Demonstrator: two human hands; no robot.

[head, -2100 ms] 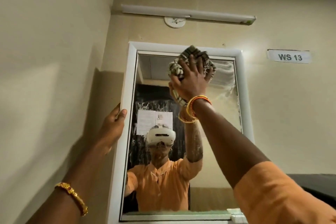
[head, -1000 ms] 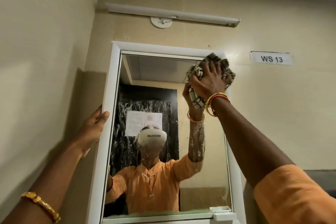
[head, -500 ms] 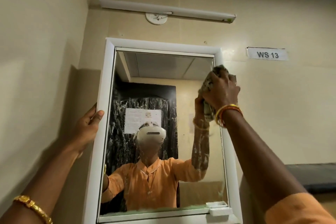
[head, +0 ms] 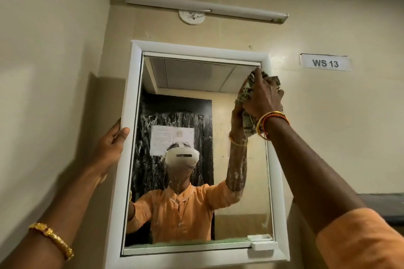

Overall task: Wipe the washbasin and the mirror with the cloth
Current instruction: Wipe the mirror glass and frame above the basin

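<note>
In the head view, the right hand [head: 261,96] grips a crumpled, patterned cloth [head: 246,94] and presses it on the upper right corner of the mirror [head: 196,98], a flat rectangle of glass in a smooth white frame [head: 129,137]. The left hand [head: 111,144] holds the left edge of this frame, thumb on the front. A white label [head: 325,62] on the beige wall reads "WS 13". A long tube lamp [head: 205,8] hangs above. The washbasin is not visible.

I saw the white-framed mirror [head: 196,116] hung upright on the wall, the bunched checked cloth [head: 247,94] pressed against its top right corner.
</note>
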